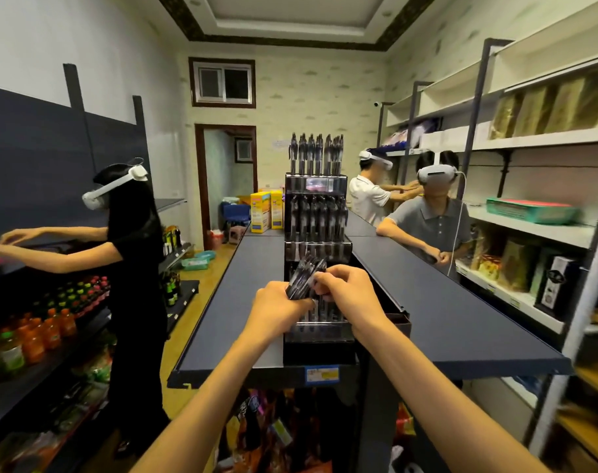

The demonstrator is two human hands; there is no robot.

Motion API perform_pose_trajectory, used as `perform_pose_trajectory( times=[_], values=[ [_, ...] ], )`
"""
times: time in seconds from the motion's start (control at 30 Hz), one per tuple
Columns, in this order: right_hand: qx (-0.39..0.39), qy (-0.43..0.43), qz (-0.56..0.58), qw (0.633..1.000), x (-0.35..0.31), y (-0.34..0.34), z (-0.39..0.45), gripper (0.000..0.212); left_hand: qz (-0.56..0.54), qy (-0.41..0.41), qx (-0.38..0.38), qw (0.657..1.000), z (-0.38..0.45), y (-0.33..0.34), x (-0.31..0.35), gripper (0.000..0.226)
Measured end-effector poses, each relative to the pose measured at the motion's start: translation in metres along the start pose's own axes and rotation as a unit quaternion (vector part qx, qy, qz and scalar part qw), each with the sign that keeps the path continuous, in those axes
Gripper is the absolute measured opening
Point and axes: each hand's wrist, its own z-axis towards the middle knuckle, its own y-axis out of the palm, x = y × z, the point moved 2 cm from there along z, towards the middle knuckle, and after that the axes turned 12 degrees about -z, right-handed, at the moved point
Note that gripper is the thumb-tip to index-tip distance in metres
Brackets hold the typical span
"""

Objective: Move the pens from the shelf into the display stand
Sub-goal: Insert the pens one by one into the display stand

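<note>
Nearest to us, our left hand (280,302) is curled round a bundle of pens (304,278), their dark barrels fanning up and away from the fist. Our right hand (347,291) sits just beside it, fingers pinching at the bundle's near side — likely drawing one pen free, though we cannot tell which. We judge the pens light, stiff and smooth, so a loose bunch may slip or splay; taking each by the middle of its barrel looks best to us.

Directly under both hands stands the display stand (319,332) on the shelf (444,302), its lowest tier already carrying some pens upright. Beyond the hands the middle tier (316,220) is packed — and the top row (316,155), farthest off, is full as well.
</note>
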Motion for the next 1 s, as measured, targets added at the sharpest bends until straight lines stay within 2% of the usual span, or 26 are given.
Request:
perform_pose_trajectory(
  times=[0.17,0.3,0.43,0.5,0.57,0.7,0.87,1.0],
  values=[
    [0.023,0.062,0.159,0.985,-0.005,0.002,0.013,0.011,-0.019,-0.024,0.009,0.999,0.002,-0.006,-0.014,0.033],
    [0.015,0.066,0.212,0.975,-0.004,0.001,0.023,0.017,-0.021,-0.032,0.015,0.999,0.004,-0.009,-0.018,0.034],
    [0.047,0.03,0.224,0.973,0.0,-0.001,0.03,0.005,0.002,-0.031,0.017,0.999,0.005,-0.015,-0.019,0.036],
    [0.091,0.011,0.188,0.978,0.004,-0.005,0.034,0.004,0.006,-0.034,0.037,0.999,0.005,-0.022,-0.025,0.041],
    [0.125,-0.028,0.093,0.987,0.006,-0.007,0.036,0.005,-0.001,-0.043,0.066,0.997,0.006,-0.03,-0.032,0.044],
    [0.127,-0.108,-0.087,0.982,0.006,0.004,0.037,0.011,-0.01,-0.037,0.102,0.994,0.013,-0.039,-0.034,0.046],
    [0.119,-0.164,-0.193,0.96,0.005,0.019,0.039,0.015,-0.014,-0.01,0.115,0.993,0.018,-0.042,-0.03,0.05],
    [0.117,-0.173,-0.216,0.954,0.005,0.021,0.041,0.016,-0.015,0.002,0.117,0.993,0.019,-0.043,-0.027,0.046]
  ],
)
